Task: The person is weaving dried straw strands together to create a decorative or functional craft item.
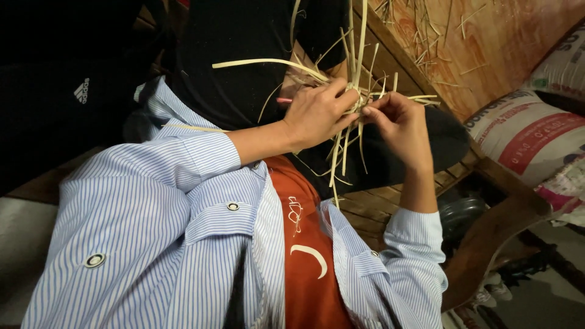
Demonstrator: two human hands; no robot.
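Observation:
A bundle of pale flat straw strips [347, 91] is gathered between both hands in front of my chest. My left hand [317, 113] closes around the knot where the strips cross, fingers curled over it. My right hand [399, 122] pinches strips at the same knot from the right side. Loose ends stick up and hang down around the hands. A thin red-tipped stick [284, 100] pokes out behind my left hand. I wear a blue striped shirt [183, 225] over an orange top [304, 244].
Under the hands lies black cloth [390, 164] over a wooden slatted bench [378, 204]. Loose straw bits are scattered on an orange-brown surface [487, 42] at the top right. Printed white sacks [530, 134] are stacked at the right.

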